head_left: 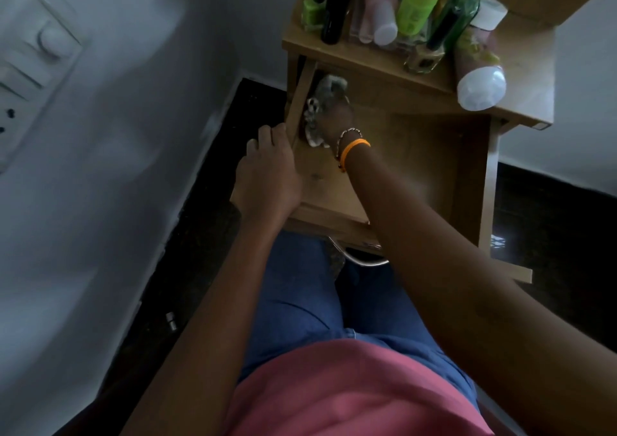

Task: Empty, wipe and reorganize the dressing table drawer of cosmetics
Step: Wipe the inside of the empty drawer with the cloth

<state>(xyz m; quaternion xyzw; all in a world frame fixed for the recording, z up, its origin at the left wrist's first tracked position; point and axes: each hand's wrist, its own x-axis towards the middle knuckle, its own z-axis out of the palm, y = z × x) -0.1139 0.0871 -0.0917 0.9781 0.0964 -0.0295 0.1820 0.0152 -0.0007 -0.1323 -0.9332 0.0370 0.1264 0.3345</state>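
I stand over the pulled-out drawer (474, 182) of the dressing table, my right hand (335, 118) deep in its far left corner, pressing a crumpled grey-and-white cloth (325, 93) against the wooden floor of the drawer; the hand lies on top of the cloth and the fingers are buried in its folds, so I cannot tell how tightly they are curled. My left hand (267, 172) grips the drawer's left side wall, fingers hooked over the top edge to steady it. What shows of the drawer's inside is bare wood, so the emptying looks done and the wiping is under way. The cosmetics stand crowded on the tabletop (374, 60) just above: a lime-green tube (419, 1), a dark green glass bottle (459, 15), a black bottle (335, 11) and a pink bottle with a white cap (479, 71) lying on its side at the edge. The cloth is soft and light and should bunch wherever I press it. The thin-walled drawer seems light enough to shift on its runners, hence the steadying grip. The glass bottle would be the fragile, slippery one, best taken round its body.
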